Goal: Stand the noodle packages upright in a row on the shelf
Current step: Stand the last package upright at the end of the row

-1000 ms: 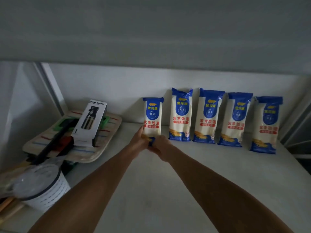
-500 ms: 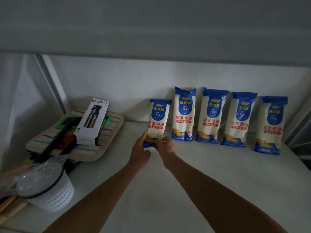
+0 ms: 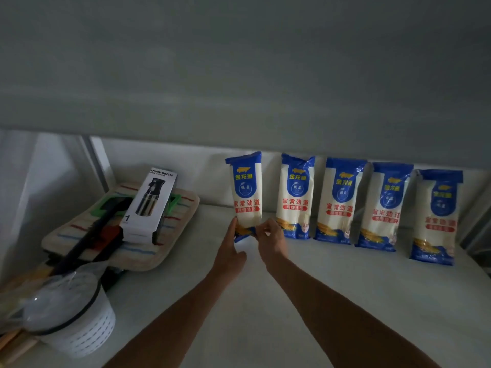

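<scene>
Several blue-and-white noodle packages stand upright in a row against the back wall of the white shelf (image 3: 305,282). The leftmost package (image 3: 247,192) leans slightly left, a little apart from its neighbour (image 3: 296,195). My left hand (image 3: 230,248) pinches its lower left corner and my right hand (image 3: 269,239) pinches its lower right corner. Further right stand the other packages, the last one (image 3: 435,216) nearest the shelf's right end.
At the left lies a striped padded mat (image 3: 170,235) carrying a white spray bottle box (image 3: 150,205) and dark utensils (image 3: 90,237). A white perforated basket with a clear lid (image 3: 77,325) sits at the front left. The shelf above hangs low overhead.
The view has dropped. The leftmost package has been pushed back toward the wall and stands taller, both hands still on its bottom end.
</scene>
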`<state>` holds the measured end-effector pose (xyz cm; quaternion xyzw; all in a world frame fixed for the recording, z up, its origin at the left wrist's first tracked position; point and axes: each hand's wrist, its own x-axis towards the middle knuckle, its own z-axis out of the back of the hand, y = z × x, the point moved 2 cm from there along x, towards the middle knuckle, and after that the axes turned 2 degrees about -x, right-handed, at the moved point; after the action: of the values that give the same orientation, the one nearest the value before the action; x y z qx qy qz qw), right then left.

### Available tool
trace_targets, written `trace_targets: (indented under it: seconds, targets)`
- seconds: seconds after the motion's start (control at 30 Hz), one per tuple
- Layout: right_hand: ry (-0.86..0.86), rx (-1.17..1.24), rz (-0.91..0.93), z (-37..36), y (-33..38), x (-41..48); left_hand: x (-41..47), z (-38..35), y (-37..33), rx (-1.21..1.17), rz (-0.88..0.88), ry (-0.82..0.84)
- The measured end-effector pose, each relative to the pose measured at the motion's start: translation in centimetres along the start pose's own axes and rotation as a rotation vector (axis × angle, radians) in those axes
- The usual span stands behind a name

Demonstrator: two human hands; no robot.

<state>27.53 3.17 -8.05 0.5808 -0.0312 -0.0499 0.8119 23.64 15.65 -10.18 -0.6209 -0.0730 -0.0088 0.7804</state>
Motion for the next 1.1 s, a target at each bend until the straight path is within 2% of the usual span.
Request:
trace_targets:
  seconds: [0.07,0.2,0.3,0.43,0.6,0.77,0.87,0.93,0.97,1.03,1.1]
  targets:
    - [0.051,0.043,-0.084,-1.4,0.2,1.0,1.1,0.4,-0.1,-0.084,-0.006,0.046]
    - [0.189,0.012,-0.212,-2.2,1.3,2.7,3.0,0.6,-1.3,-0.097,0.045,0.161]
    - [0.230,0.048,-0.261,-2.2,1.4,3.6,4.1,0.5,-2.9,-0.101,0.043,0.109]
    - [0.221,0.066,-0.316,-3.2,0.5,3.7,3.9,0.2,-3.9,-0.131,0.061,0.079]
    - [0.210,0.158,-0.279,-1.9,0.3,3.2,3.2,0.4,-3.7,-0.174,0.118,0.148]
    - [0.125,0.231,-0.301,-2.0,-0.4,2.4,2.7,0.9,-2.9,-0.063,0.109,0.166]
    - [0.114,0.095,-0.332,-2.1,-0.4,2.3,3.5,1.6,-1.7,-0.004,0.081,0.184]
    - [0.024,-0.082,-0.320,-1.6,-0.1,2.4,3.4,1.4,-2.0,0.070,0.082,0.186]
    - [-0.023,-0.122,-0.296,-1.3,0.2,2.6,3.0,1.3,-2.5,0.156,0.080,0.136]
    - [-0.055,-0.134,-0.249,-1.2,1.0,2.7,2.4,1.0,-3.1,0.325,-0.006,-0.074]
    - [0.004,-0.150,-0.228,-1.5,1.5,2.9,1.8,0.6,-3.5,0.302,-0.012,-0.222]
